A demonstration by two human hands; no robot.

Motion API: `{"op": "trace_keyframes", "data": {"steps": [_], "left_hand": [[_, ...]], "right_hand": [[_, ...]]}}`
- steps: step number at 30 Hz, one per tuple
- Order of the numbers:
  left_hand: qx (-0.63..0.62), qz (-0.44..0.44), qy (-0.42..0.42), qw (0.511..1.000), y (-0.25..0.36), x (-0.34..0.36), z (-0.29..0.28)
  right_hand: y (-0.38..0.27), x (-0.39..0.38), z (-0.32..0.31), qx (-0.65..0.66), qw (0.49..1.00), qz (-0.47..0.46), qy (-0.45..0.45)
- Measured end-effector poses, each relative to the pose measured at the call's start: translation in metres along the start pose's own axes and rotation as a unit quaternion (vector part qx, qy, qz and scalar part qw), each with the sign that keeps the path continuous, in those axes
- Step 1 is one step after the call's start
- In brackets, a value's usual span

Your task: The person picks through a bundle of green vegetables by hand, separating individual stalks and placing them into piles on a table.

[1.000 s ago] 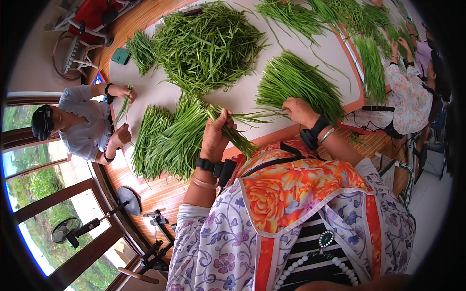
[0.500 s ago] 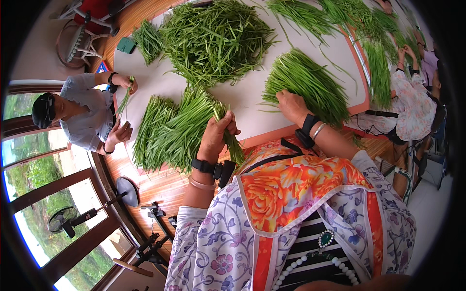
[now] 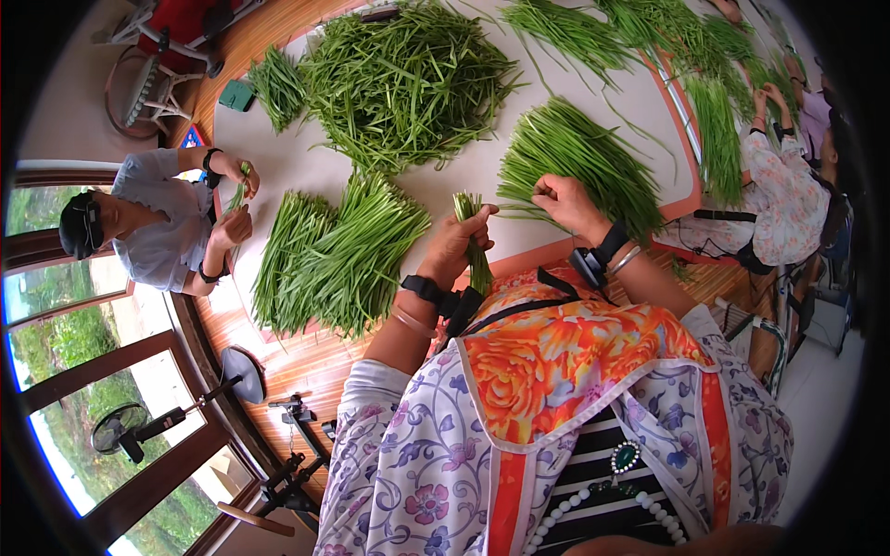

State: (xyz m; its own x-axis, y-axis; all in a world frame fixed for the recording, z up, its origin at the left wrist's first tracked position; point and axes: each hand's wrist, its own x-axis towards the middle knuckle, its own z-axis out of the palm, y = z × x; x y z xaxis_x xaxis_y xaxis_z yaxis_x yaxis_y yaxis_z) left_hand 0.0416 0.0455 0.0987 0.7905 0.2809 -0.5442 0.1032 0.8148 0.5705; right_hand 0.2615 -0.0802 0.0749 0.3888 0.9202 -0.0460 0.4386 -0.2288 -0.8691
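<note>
pale on top and reddish-orange along its edge, the table (image 3: 445,185) carries green stalks sorted into sheaves and a heap. left hand (image 3: 454,243): closed around a small bundle (image 3: 478,267), held nearly upright above the near edge of the table, pale ends projecting above the thumb, green length hanging below the fist. right hand (image 3: 570,204): fingers curled to a narrow gap at the near side of the right-hand sheaf (image 3: 584,148); whether a stalk is pinched between them cannot be told. the right-hand sheaf lies aslant on the table. an inner sheaf (image 3: 366,255) and an outer sheaf (image 3: 287,264) lie side by side, touching, to the left of the left hand. a large loose heap (image 3: 403,88) lies beyond them, with a small bunch (image 3: 278,88) at its left and a green box (image 3: 236,94) just beside that bunch. at the table's left end, a co-worker (image 3: 158,222) holds a few thin stalks (image 3: 239,196) with both hands
</note>
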Motion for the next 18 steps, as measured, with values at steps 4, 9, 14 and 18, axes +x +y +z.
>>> {"op": "trace_keyframes", "data": {"steps": [4,9,14,18], "left_hand": [[-0.006,-0.013,-0.003,1.0,-0.016,0.028,0.011],[-0.035,-0.01,0.018,0.999,-0.023,0.042,0.019],[-0.059,0.002,0.006,0.998,-0.033,0.046,0.01],[-0.04,0.021,0.027,0.999,-0.033,0.044,0.015]], "right_hand": [[-0.01,-0.002,0.007,-0.02,1.0,0.006,0.0],[-0.013,-0.006,0.015,-0.032,0.998,-0.058,-0.001],[-0.014,-0.008,0.016,-0.071,0.992,-0.107,-0.017],[-0.017,-0.01,0.016,-0.06,0.992,-0.104,-0.036]]}}
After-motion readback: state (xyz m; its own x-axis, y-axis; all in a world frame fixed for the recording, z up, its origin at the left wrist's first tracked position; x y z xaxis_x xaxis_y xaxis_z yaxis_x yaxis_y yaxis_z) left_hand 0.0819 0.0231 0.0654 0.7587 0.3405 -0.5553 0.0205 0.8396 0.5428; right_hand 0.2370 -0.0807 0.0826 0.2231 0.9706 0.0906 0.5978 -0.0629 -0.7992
